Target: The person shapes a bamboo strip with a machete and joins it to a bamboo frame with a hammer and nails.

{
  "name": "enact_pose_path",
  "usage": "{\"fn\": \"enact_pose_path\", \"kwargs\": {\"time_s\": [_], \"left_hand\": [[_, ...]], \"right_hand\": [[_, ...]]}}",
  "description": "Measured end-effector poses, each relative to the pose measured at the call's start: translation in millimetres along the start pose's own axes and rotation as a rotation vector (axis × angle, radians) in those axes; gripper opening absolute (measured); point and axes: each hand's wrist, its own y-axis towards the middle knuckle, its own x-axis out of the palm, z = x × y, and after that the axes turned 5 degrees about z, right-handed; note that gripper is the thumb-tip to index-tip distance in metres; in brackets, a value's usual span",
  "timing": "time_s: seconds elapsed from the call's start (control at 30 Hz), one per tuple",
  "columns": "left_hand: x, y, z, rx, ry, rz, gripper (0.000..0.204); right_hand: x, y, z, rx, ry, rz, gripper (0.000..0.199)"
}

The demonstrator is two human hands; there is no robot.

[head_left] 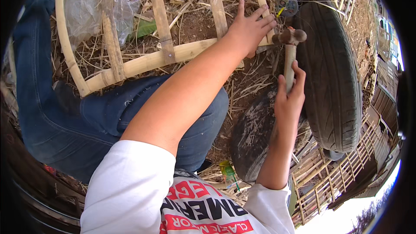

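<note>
A bamboo frame (149, 63) of pale slats joined to a curved rail lies across the upper left. My left hand (249, 28) is on its right-hand corner, little finger spread and the other fingers laid over the end slat; the thumb is mostly hidden. In my right hand (289, 99) is a hammer (290, 60), gripped by its light handle with the fingers wrapped round. The rusty, rounded hammer head is at the end of the rail, just right of my left fingers. Whether a nail is there I cannot make out.
A black tire (331, 78) stands close on the right of the hammer. A dark, scuffed round object (253, 136) lies below it. My bent knee (212, 112) is under the frame. Straw, clear plastic (84, 11) and a green-yellow cup (227, 171) litter the ground; lattice bamboo panels (333, 180) lie lower right.
</note>
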Motion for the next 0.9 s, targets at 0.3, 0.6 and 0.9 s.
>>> {"fn": "enact_pose_path", "kwargs": {"time_s": [0.3, 0.6, 0.9], "left_hand": [[-1.3, 0.1, 3.5, -0.003, -0.009, -0.041, 0.106], [-0.3, 0.5, 12.4, 0.018, -0.086, -0.070, 0.113], [-56.5, -2.6, 10.7, 0.045, 0.024, -0.173, 0.111]], "right_hand": [[2.3, -3.4, -12.3, -0.034, -0.023, 0.028, 0.037], [11.5, -17.4, -2.2, -0.045, 0.028, 0.052, 0.039], [-34.3, -96.3, -34.8, 0.331, 0.310, 0.142, 0.047]]}}
